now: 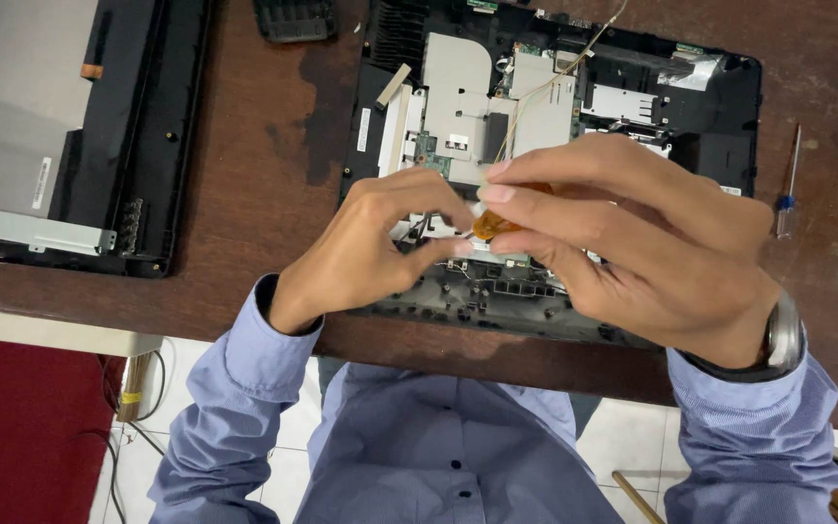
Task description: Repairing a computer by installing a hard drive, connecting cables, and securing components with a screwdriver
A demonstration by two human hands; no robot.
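An opened laptop base lies on the brown wooden table, its metal shields and circuit board bare. My right hand grips an orange-handled screwdriver, held over the near middle of the board. My left hand is beside it, thumb and fingertips pinched close to the screwdriver's tip; whether it holds anything I cannot tell. Both hands cover the near part of the board. A watch sits on my right wrist.
A detached screen panel lies at the far left. A small black part rests at the top edge. A thin blue-handled screwdriver lies right of the laptop base. The table's near edge runs below my wrists.
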